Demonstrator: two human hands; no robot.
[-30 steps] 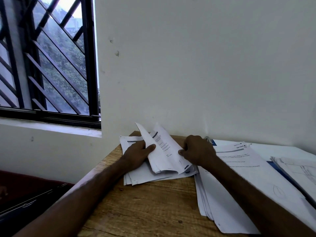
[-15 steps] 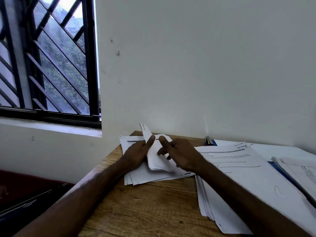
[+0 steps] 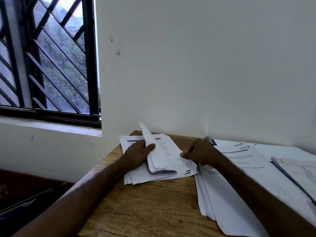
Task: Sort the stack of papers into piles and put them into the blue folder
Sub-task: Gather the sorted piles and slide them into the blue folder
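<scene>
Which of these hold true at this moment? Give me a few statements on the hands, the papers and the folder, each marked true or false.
1. The left hand holds turned-back sheets of the left paper pile. True.
2. The right hand lies flat on the wooden table. False: its curled fingers pinch the right edge of a sheet in that pile.
3. All papers are inside the blue folder. False: the left paper pile and a larger right pile lie out on the table.
4. A barred window is at the left. True.
</scene>
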